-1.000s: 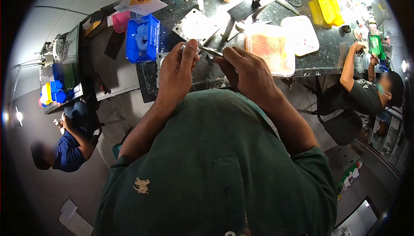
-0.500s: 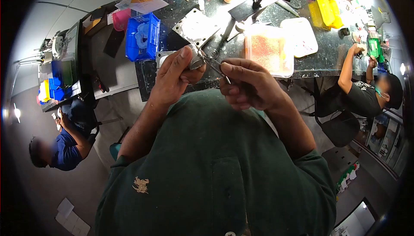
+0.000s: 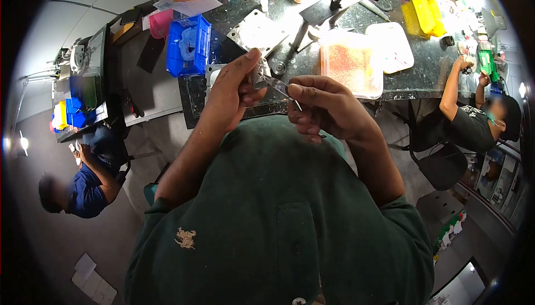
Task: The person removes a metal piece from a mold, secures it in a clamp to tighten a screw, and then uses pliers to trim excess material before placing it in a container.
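My left hand (image 3: 229, 89) is closed, pinching a small silvery metal part (image 3: 258, 76) between thumb and fingers. Its exact kind is not clear. My right hand (image 3: 326, 103) grips slim metal tweezers (image 3: 277, 86), their tips at the part and the other end slanting down past my fingers. Behind my hands on the bench lies a silver metal plate (image 3: 253, 31) with holes at its corners. Another pale metal piece (image 3: 211, 75) is partly covered by my left hand. Beside the tweezers is a small round clear disc (image 3: 278, 68).
A blue bin (image 3: 174, 54) stands left on the dark workbench (image 3: 223, 12). To the right sit a clear tub of orange granules (image 3: 348, 62), a white lid (image 3: 397, 54) and a yellow bin (image 3: 428, 18). One person (image 3: 92, 185) sits left, another (image 3: 473, 118) right.
The left fingers and thumb have shifted slightly around the metal part, and the tweezers have turned a little. The whole view has moved slightly; both hands keep their hold.
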{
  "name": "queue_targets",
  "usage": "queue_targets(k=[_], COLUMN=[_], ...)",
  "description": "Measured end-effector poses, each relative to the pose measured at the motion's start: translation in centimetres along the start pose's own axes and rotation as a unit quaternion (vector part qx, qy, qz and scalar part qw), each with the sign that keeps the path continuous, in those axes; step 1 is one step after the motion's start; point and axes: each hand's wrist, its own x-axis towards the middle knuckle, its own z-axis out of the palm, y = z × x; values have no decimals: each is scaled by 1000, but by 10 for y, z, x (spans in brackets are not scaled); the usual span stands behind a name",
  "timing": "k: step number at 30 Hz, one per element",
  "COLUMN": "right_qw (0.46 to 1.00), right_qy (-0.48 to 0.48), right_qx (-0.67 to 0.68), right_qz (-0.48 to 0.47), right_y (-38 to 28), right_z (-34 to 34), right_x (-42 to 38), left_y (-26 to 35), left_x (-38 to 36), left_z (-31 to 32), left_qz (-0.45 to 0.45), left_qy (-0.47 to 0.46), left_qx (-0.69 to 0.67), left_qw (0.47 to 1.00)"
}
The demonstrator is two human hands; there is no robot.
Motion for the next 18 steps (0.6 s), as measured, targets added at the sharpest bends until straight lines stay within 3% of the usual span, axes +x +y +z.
queue_targets(k=[2,4,5,7,8,9,10,11,12,13,14,15,16,17,18], right_qw=[999,999,999,991,991,950,877,900,900,935,961,961,918,860,860], right_qy=[-33,5,5,72,71,103,132,135,136,140,142,142,166,187,189], right_qx=[5,-51,-50,-107,-107,-277,-437,-392,-392,-302,-210,-210,-332,-446,-446], right_qz=[8,17,19,-38,-39,-96,-151,-132,-132,-122,-112,-112,-138,-161,-161], right_y=[-4,-6,-3,2,3,4,4,5,6,9,10,10,10,11,13], right_z=[-6,1,0,-3,-7,-11,-14,-12,-13,-14,-15,-15,-15,-15,-14], right_x=[-1,-4,-5,-4,-4,-4,-4,-5,-5,-4,-4,-4,-3,-4,-3], left_y=[5,2,-1,-3,-3,-2,-1,-2,-4,-5,-5,-4,-3,-2,0], left_x=[-3,-4,-4,-1,-2,-4,-6,-5,-3,-2,-2,-4,-5,-7,-7], left_z=[6,2,1,1,4,10,12,7,-1,-6,-3,2,5,8,10], left_qz=[-7,-43,-44,0,1,20,39,38,15,-9,-9,16,41,40,69], left_qy=[-43,-141,-140,-23,-24,15,54,54,12,-30,-31,29,90,90,113], left_qx=[-54,-80,-80,9,9,63,116,117,43,-32,-32,20,72,72,155], left_qw=[998,986,986,1000,1000,998,991,991,999,999,999,999,993,993,979])
